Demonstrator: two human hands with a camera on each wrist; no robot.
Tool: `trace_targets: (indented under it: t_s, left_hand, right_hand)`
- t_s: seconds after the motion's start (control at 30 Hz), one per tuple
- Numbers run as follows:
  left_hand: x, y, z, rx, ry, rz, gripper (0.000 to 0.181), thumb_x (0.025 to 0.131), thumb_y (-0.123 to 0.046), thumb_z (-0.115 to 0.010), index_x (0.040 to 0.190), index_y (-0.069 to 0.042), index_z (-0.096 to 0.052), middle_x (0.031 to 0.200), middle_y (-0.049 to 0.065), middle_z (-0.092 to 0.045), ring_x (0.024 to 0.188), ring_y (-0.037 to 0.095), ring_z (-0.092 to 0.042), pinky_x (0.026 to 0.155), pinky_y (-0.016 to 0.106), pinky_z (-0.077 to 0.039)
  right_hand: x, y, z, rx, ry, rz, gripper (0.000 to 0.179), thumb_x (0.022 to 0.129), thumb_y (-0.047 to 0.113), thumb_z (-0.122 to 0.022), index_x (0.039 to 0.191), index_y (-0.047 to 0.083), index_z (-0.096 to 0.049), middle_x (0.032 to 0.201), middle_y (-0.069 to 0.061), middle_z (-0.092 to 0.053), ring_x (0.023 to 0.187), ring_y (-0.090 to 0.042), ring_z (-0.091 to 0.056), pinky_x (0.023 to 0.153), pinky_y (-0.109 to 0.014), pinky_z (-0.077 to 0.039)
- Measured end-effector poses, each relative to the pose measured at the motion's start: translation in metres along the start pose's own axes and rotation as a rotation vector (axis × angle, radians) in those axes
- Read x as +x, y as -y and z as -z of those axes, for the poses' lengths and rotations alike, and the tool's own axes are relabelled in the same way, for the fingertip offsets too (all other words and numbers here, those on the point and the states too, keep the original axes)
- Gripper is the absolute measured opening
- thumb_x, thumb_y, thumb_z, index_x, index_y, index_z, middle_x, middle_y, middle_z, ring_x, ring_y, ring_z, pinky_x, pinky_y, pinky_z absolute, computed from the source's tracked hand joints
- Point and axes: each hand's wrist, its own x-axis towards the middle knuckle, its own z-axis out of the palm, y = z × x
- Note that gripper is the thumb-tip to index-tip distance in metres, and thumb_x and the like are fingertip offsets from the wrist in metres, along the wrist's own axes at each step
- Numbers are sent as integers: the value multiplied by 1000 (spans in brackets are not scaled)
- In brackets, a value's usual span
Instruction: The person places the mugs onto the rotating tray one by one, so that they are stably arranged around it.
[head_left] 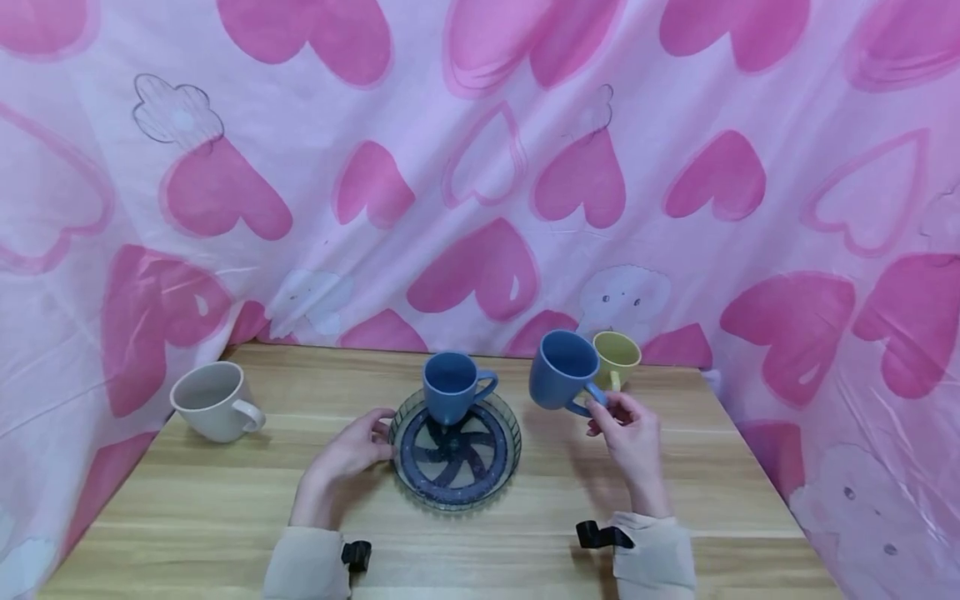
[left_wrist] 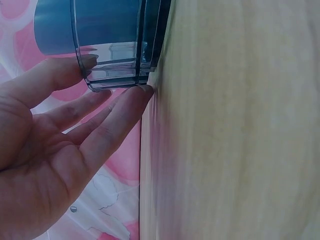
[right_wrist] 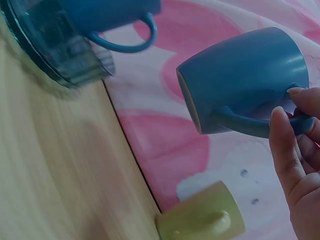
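My right hand (head_left: 632,429) holds a blue mug (head_left: 551,379) by its handle, raised above the table; in the right wrist view the fingers and thumb pinch the handle (right_wrist: 250,127). A second blue mug (head_left: 448,392) stands upright toward the back of a round clear glass dish (head_left: 516,437) with a dark swirl pattern, its handle facing right. My left hand (head_left: 354,450) grips the dish's left edge. The left wrist view shows the thumb at the rim of its clear wall (left_wrist: 117,70) and the fingers low on the outside.
A light grey mug (head_left: 213,404) stands on the wooden table (head_left: 465,554) at the left. Behind the raised mug, a yellow mug (head_left: 618,354) sits near the back edge. A pink heart-patterned cloth (head_left: 480,200) hangs close around the back and sides.
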Motion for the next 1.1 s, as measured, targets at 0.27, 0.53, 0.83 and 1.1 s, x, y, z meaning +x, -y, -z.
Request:
trace_targets:
  t_s: [0.27,0.53,0.83,1.1]
  left_hand:
    - [0,0,0,28,16,-10,65,80,4,-70,139,7,-43,113,20,-59,104,31,-56,83,41,-52]
    - [1,0,1,23,34,-20,71,80,5,-70,142,8,-38,115,21,-57,107,33,-55,88,45,-50]
    - [1,-2,1,2,51,8,80,76,4,-71,147,4,-34,121,22,-57,113,34,-53,94,48,-48]
    - [0,-3,1,-7,90,16,97,74,0,-78,153,2,-22,144,31,-40,132,45,-38,108,58,-33]
  right_hand:
    - [-4,1,-17,4,35,-13,7,84,-9,-70,89,-12,-66,67,-27,-60,51,-20,-62,47,-29,-56]
    - [-5,3,-30,14,59,-36,9,85,-8,-70,91,-13,-66,68,-28,-60,53,-20,-62,49,-31,-57]
    - [-10,4,-43,-14,119,-99,11,86,-4,-71,94,-11,-66,73,-23,-62,57,-25,-64,51,-27,-56]
    - [-12,-1,-51,-10,168,-99,9,87,-4,-70,93,-9,-66,71,-23,-62,57,-28,-63,50,-31,-56]
